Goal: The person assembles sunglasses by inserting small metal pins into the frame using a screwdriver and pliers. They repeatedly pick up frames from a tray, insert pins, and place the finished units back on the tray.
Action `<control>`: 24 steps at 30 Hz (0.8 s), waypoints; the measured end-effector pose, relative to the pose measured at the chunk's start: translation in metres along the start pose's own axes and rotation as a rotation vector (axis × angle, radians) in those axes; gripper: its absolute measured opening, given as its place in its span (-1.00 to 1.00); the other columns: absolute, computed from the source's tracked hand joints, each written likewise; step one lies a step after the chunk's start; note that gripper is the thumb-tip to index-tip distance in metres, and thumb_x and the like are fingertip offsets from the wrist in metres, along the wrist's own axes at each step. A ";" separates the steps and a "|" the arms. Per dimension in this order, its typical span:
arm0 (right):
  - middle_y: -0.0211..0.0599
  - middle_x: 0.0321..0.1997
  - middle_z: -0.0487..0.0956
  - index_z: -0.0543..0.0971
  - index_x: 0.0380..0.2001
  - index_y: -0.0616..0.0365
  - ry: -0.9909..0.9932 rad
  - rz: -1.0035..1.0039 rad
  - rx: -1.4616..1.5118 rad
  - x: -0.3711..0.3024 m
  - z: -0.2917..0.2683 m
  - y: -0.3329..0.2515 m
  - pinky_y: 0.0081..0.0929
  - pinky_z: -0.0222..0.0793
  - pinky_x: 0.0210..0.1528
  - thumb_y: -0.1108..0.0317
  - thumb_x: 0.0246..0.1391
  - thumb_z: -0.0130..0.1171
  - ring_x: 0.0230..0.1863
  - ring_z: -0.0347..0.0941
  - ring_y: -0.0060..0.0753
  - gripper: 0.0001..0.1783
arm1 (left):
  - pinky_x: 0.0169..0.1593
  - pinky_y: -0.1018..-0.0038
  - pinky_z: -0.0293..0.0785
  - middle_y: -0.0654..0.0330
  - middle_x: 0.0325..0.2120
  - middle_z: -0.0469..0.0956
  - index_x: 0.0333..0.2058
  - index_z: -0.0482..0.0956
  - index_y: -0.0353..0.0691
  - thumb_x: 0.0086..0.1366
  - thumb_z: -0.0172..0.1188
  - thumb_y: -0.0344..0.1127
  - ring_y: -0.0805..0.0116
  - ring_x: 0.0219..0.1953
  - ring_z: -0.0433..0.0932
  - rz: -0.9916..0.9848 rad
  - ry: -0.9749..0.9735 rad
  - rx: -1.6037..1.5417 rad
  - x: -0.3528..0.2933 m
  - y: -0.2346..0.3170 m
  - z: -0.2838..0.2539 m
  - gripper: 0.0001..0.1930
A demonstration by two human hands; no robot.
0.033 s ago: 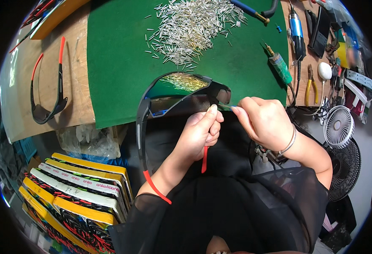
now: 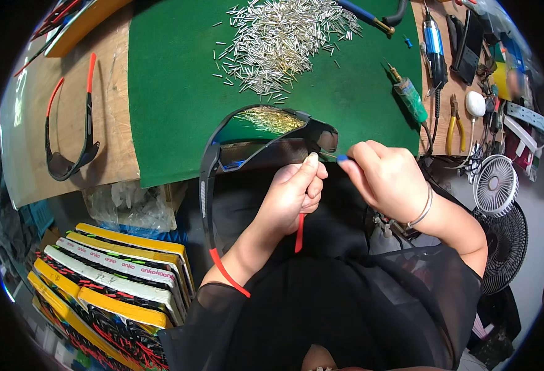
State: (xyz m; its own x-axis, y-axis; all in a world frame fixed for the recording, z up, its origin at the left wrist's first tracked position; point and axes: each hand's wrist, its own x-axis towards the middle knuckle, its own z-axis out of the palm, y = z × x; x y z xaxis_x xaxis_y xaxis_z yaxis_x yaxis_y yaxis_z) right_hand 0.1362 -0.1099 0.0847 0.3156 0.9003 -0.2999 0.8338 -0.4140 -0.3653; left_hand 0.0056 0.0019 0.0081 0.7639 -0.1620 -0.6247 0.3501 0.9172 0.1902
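Sunglasses (image 2: 261, 149) in the head view, black with red ends, held across the near edge of the green mat (image 2: 173, 93). Pinched by the left hand (image 2: 293, 191) at the right end; one temple mostly hidden behind, just a red tip (image 2: 299, 234) visible below the mat's edge. Gripped in the right hand (image 2: 392, 178), near the mat's near right corner: a thin tool (image 2: 342, 158), blue part showing, rest largely covered; contact with the frame too small to tell. On the mat's far part, metal pins (image 2: 284, 46), cut off above.

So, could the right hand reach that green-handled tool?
Probably yes: nothing seems to cover the green-handled tool, just beyond the right hand, though that hand holds a blue-ended tool.
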 end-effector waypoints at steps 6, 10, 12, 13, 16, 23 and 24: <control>-0.13 -0.49 0.44 0.32 -0.40 0.20 0.031 0.054 0.025 0.004 -0.002 -0.001 -0.38 0.38 -0.58 0.30 -0.11 0.21 -0.55 0.45 -0.19 -0.69 | -0.73 0.75 0.00 0.42 -0.76 0.21 -0.42 0.35 -0.19 0.38 -0.22 -0.12 0.70 -0.81 0.06 0.020 -0.015 0.003 0.001 -0.001 -0.002 -0.69; -0.18 -0.61 0.42 0.34 -0.46 0.21 0.083 -0.049 0.005 0.004 -0.003 -0.003 -0.37 0.35 -0.62 0.24 -0.08 0.19 -0.62 0.43 -0.18 -0.70 | -0.74 0.75 -0.02 0.42 -0.76 0.21 -0.42 0.35 -0.20 0.37 -0.20 -0.12 0.70 -0.81 0.06 0.013 -0.007 0.002 0.000 -0.001 -0.002 -0.69; -0.19 -0.64 0.41 0.35 -0.50 0.21 0.136 -0.060 0.048 0.006 -0.005 -0.003 -0.37 0.34 -0.62 0.25 -0.06 0.17 -0.64 0.42 -0.18 -0.72 | -0.74 0.73 -0.05 0.42 -0.75 0.22 -0.43 0.35 -0.21 0.36 -0.18 -0.11 0.71 -0.80 0.05 0.015 -0.009 0.000 0.001 -0.001 -0.001 -0.69; -0.20 -0.65 0.40 0.35 -0.50 0.21 0.144 -0.052 0.062 0.007 -0.004 -0.003 -0.37 0.35 -0.63 0.27 -0.05 0.16 -0.64 0.41 -0.18 -0.74 | -0.74 0.73 -0.05 0.42 -0.75 0.22 -0.43 0.35 -0.21 0.36 -0.17 -0.11 0.71 -0.80 0.05 0.017 -0.008 -0.004 0.000 -0.001 -0.001 -0.69; -0.18 -0.58 0.40 0.35 -0.46 0.20 0.036 -0.024 0.002 0.005 -0.004 0.000 -0.39 0.36 -0.60 0.32 -0.07 0.15 -0.60 0.42 -0.19 -0.77 | -0.73 0.74 -0.04 0.42 -0.76 0.21 -0.43 0.35 -0.21 0.37 -0.19 -0.12 0.70 -0.80 0.06 0.013 -0.008 -0.009 0.000 0.000 -0.002 -0.69; -0.21 -0.53 0.36 0.35 -0.44 0.18 0.096 -0.017 0.060 0.002 -0.001 -0.004 -0.35 0.35 -0.63 0.36 -0.08 0.14 -0.64 0.41 -0.18 -0.80 | -0.73 0.75 -0.01 0.43 -0.76 0.21 -0.42 0.35 -0.19 0.37 -0.21 -0.12 0.70 -0.81 0.06 0.004 -0.010 0.008 0.000 0.000 -0.001 -0.69; -0.21 -0.50 0.36 0.34 -0.42 0.17 0.066 -0.004 0.012 0.000 0.002 -0.001 -0.35 0.35 -0.63 0.37 -0.09 0.15 -0.63 0.40 -0.18 -0.79 | -0.73 0.75 -0.02 0.43 -0.76 0.20 -0.42 0.35 -0.19 0.37 -0.21 -0.12 0.70 -0.81 0.06 0.002 -0.015 0.012 0.000 0.001 0.000 -0.69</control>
State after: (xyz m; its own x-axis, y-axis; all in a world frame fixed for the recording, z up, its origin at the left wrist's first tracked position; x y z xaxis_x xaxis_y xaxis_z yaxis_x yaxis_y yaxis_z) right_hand 0.1346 -0.1104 0.0830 0.3414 0.9088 -0.2398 0.8299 -0.4112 -0.3770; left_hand 0.0052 0.0028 0.0082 0.7729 -0.1657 -0.6126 0.3546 0.9133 0.2004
